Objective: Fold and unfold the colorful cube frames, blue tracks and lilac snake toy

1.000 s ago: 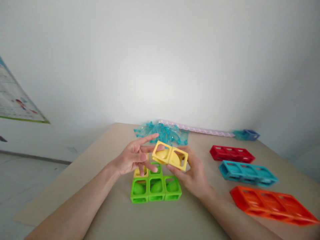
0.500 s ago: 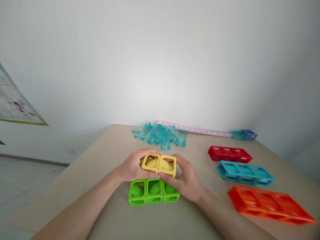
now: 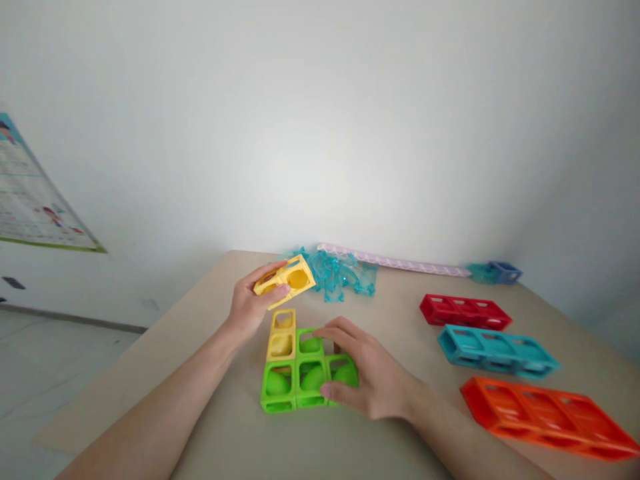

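Note:
My left hand is closed on a yellow block piece, lifted over the table and tilted. Below it lies a green block piece made of several open cubes with rounded green shapes inside. Another yellow piece stands against the green one at its back left. My right hand rests at the right part of the green piece, its thumb on the front and its fingers over the back, gripping it.
At the right lie a red block row, a teal row and an orange row. Along the wall are a heap of clear teal pieces, a pale purple strip and a dark blue cube.
My left hand has moved up and left with the yellow piece. My right hand has let go of it and moved down onto the green piece. The other yellow piece now shows.

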### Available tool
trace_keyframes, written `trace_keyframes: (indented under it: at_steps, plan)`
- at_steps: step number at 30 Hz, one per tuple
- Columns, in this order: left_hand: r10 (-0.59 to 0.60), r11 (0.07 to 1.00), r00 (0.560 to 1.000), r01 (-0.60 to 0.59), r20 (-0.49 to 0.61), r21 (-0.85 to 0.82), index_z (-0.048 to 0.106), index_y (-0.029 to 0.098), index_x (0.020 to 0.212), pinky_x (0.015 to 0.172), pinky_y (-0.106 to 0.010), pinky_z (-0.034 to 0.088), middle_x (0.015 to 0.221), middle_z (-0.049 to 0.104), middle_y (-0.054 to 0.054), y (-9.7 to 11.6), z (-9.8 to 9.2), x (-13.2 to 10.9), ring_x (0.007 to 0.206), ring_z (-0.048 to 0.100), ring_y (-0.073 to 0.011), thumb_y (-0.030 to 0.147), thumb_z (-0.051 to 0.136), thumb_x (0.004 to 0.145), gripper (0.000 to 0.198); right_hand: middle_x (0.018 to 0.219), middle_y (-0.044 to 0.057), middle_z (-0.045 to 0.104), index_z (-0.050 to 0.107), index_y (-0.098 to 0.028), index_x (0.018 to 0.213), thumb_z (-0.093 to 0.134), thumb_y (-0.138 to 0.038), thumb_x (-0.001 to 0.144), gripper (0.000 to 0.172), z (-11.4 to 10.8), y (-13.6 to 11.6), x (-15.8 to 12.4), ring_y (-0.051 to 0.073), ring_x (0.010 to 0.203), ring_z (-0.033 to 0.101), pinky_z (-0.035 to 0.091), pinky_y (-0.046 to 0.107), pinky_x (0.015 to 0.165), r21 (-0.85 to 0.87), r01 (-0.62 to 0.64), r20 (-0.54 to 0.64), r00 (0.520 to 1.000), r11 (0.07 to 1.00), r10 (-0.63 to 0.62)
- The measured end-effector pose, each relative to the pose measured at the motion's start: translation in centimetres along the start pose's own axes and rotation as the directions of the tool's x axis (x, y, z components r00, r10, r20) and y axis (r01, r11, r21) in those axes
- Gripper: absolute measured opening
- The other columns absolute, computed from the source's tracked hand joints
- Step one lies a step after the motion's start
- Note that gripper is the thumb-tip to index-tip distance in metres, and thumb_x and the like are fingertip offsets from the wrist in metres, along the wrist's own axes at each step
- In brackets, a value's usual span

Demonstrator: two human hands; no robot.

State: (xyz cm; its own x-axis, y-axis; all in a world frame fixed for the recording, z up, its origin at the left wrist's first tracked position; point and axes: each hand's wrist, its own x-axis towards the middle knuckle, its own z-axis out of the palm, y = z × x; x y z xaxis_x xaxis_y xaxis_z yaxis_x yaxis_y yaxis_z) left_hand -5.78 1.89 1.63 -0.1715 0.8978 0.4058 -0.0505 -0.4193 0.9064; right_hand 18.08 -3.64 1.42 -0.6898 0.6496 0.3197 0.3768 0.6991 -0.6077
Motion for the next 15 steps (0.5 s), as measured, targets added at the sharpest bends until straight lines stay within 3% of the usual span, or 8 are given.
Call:
trace_keyframes:
  at_steps: [3,8,12,15]
  plan:
    - [-0.045,0.999,0.998,0.045,-0.045,0.002,0.070,0.017,0.106,0.070,-0.024,0.052,0.102,0.070,-0.007,-0.7,0.9,-0.3,0.084,0.065,-0.0189,0.034,0.079,0.064,0.047,0.113,0.008,0.053,0.050,-0.023,0.130,0.068,-0.034,0.075,0.060,-0.3,-0.5,-0.2,0.020,0.093,0.059,0.049,0.034,0.085,-0.040,-0.010,0.037,0.999,0.999,0.012]
    - [-0.172,0.985,0.974,0.172,0.146,0.016,0.069,0.017,0.107,0.063,-0.027,0.054,0.102,0.068,-0.009,-1.4,2.2,-1.3,0.078,0.064,-0.0198,0.037,0.078,0.065,0.048,0.140,0.010,0.039,0.054,-0.023,0.126,0.074,-0.043,0.068,0.064,-0.5,-0.5,-0.4,0.027,0.117,0.050,0.040,0.041,0.102,-0.118,0.078,0.072,0.995,0.990,-0.070]
    - [-0.134,0.990,0.964,0.119,0.229,0.076,0.068,0.018,0.107,0.065,-0.027,0.054,0.101,0.068,-0.007,-1.4,2.3,-1.5,0.079,0.063,-0.0196,0.036,0.076,0.068,0.043,0.131,0.009,0.048,0.054,-0.022,0.119,0.073,-0.041,0.069,0.057,-0.1,-0.7,-0.1,0.026,0.114,0.053,0.043,0.039,0.099,-0.116,0.048,0.094,0.995,0.992,-0.037]
    - [-0.079,0.985,0.976,0.044,0.205,0.169,0.069,0.019,0.106,0.067,-0.025,0.052,0.100,0.068,-0.006,-1.3,2.0,-1.4,0.080,0.062,-0.0185,0.035,0.075,0.069,0.041,0.123,0.009,0.050,0.054,-0.022,0.112,0.072,-0.041,0.068,0.051,0.3,-1.0,0.0,0.025,0.101,0.059,0.048,0.037,0.089,-0.151,-0.028,0.067,0.997,0.988,0.038]
